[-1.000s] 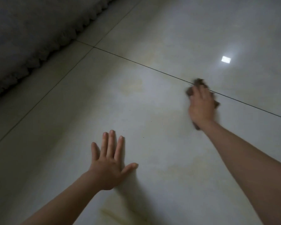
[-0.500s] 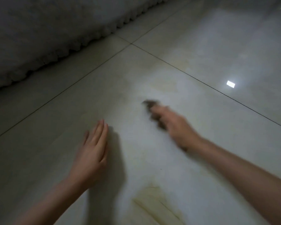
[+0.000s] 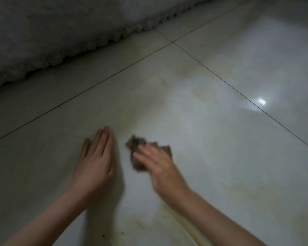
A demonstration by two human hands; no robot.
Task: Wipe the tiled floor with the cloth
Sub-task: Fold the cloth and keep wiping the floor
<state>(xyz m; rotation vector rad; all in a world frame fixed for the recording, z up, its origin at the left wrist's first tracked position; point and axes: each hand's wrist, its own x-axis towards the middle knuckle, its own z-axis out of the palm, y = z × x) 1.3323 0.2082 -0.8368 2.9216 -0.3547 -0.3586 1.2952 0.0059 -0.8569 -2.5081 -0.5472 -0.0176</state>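
Yellowish streaks (image 3: 178,222) mark the tiled floor (image 3: 220,139) on the near side of the cloth, and dark specks lie beside them, so this patch looks not yet wiped. The brown cloth (image 3: 134,145) sits crumpled on the tile under the right hand (image 3: 160,167). That hand's fingers (image 3: 146,150) lie spread and fairly straight over it, pressing rather than pinching, though motion blur softens them; the flat press probably keeps the cloth in contact with the tile. Just left of the cloth, not touching it, the left hand (image 3: 96,160) rests palm down, its fingers straight and together, likely bracing the person's weight. Beyond the cloth two grout lines (image 3: 220,79) cross, with a bright glint (image 3: 261,101) to the far right. Farthest from the cloth runs a pale fabric with a bobbled edge (image 3: 114,37). No container is in view.
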